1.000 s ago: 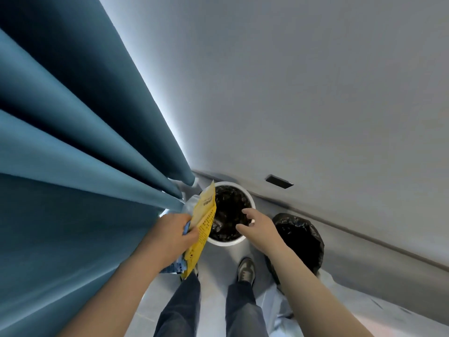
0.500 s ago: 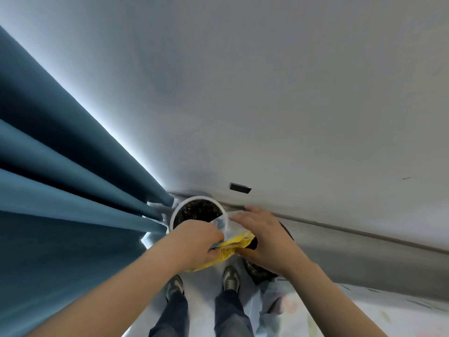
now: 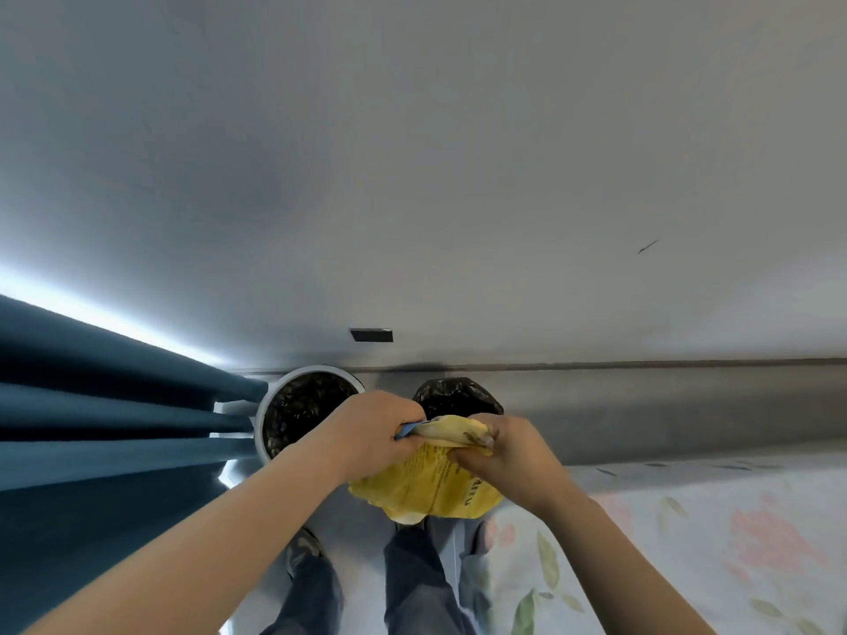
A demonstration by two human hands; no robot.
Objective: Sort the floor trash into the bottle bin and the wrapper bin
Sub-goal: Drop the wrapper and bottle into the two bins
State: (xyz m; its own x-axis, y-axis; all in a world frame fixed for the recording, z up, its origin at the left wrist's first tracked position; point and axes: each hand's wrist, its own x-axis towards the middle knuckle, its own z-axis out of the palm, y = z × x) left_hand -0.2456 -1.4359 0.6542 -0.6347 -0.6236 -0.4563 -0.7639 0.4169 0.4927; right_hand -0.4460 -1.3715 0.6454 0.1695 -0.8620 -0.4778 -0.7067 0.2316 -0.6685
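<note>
A home bedroom is suggested by heavy teal pleated curtains (image 3: 114, 419), a plain white wall (image 3: 458, 176) and a pale floral-printed fabric sheet (image 3: 687, 543).

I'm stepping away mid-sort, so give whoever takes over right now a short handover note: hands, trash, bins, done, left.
Left hand: grips the yellow wrapper and a blue scrap.
Right hand: grips the wrapper's crumpled top.
Bins: white-rimmed bin and black-bag bin stand by the wall, beyond the hands.
Done: wrapper is off the floor.
Left: drop it in the wrapper bin; which one that is isn't shown.
</note>
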